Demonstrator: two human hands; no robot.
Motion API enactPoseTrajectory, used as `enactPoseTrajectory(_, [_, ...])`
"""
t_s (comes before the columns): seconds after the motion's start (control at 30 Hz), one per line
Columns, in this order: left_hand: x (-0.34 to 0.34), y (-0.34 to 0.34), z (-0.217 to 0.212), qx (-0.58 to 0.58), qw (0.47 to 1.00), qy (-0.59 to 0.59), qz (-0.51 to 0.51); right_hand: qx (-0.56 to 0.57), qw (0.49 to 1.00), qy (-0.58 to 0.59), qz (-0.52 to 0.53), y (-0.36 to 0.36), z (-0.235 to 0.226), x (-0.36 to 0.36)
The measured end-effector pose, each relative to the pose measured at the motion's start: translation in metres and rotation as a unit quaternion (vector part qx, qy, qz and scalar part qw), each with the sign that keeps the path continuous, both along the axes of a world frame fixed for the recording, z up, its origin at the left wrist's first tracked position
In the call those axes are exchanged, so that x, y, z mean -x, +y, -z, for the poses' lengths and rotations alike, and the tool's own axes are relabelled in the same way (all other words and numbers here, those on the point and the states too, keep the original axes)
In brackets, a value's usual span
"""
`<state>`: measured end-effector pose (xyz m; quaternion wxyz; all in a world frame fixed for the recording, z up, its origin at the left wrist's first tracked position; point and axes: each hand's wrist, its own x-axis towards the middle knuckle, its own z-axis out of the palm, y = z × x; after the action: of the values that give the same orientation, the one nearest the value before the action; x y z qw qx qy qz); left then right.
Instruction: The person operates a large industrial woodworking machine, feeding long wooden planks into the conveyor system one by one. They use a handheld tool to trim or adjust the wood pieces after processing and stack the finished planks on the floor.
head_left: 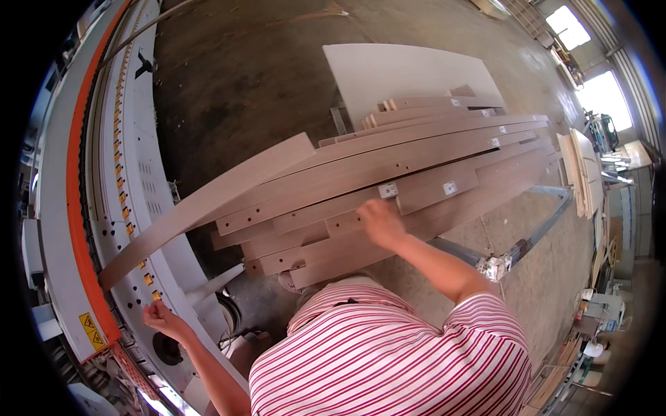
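My left hand (pixel 166 323) is beside the grey bed of a long machine (pixel 142 173), close to a yellow roller (pixel 156 296). Its fingers are loosely bent and apart, with nothing visible in them. A long brown board (pixel 208 193) spans from the machine's bed to the top of a board stack (pixel 333 170), its left end against the orange strip. Over the near side of the stack, my right hand (pixel 383 224) has its fingers curled by a small white label (pixel 388 190) on a board. Whatever those fingers hold, if anything, is hidden.
A large pale panel (pixel 416 69) is behind the stack. A grey metal frame (pixel 534 239) extends at the right. More panels (pixel 579 173) lean farther right. An orange strip (pixel 82 159) runs along the machine at the left.
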<state>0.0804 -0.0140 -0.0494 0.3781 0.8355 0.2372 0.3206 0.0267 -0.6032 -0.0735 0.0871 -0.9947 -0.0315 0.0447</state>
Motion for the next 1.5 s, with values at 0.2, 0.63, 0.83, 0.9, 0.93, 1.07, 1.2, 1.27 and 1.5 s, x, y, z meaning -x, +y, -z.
enactPoseTrajectory(0.2, [0.039,-0.088,0.032,0.104,0.971,0.075,0.201,0.118,0.988,0.068,0.066,-0.115,0.009,0.040])
enactPoseTrajectory(0.63, [0.104,-0.154,0.056,0.098,0.899,0.267,0.334,0.071,0.995,0.056,0.042,-0.133,0.021,0.030])
enactPoseTrajectory(0.83, [0.119,-0.166,0.059,0.100,0.892,0.291,0.330,0.121,0.989,0.088,-0.018,-0.137,0.014,0.042])
enactPoseTrajectory(0.9, [0.122,-0.170,0.055,0.110,0.887,0.305,0.329,0.117,0.990,0.072,-0.037,-0.140,0.013,0.039])
enactPoseTrajectory(0.93, [0.124,-0.169,0.060,0.139,0.877,0.308,0.343,0.068,0.991,0.105,-0.043,-0.133,0.002,0.029])
enactPoseTrajectory(1.07, [0.113,-0.190,0.053,0.205,0.836,0.299,0.413,-0.246,0.944,0.206,-0.074,-0.077,-0.076,-0.028])
enactPoseTrajectory(1.2, [0.071,-0.250,-0.023,0.250,0.782,0.259,0.509,-0.685,0.644,0.331,-0.079,-0.018,-0.154,-0.085])
enactPoseTrajectory(1.27, [0.047,-0.274,-0.060,0.276,0.734,0.213,0.583,-0.799,0.471,0.352,-0.125,0.019,-0.152,-0.109])
enactPoseTrajectory(1.5, [0.032,-0.279,-0.081,0.542,0.720,0.069,0.427,-0.737,0.494,0.415,-0.201,0.177,-0.168,-0.147])
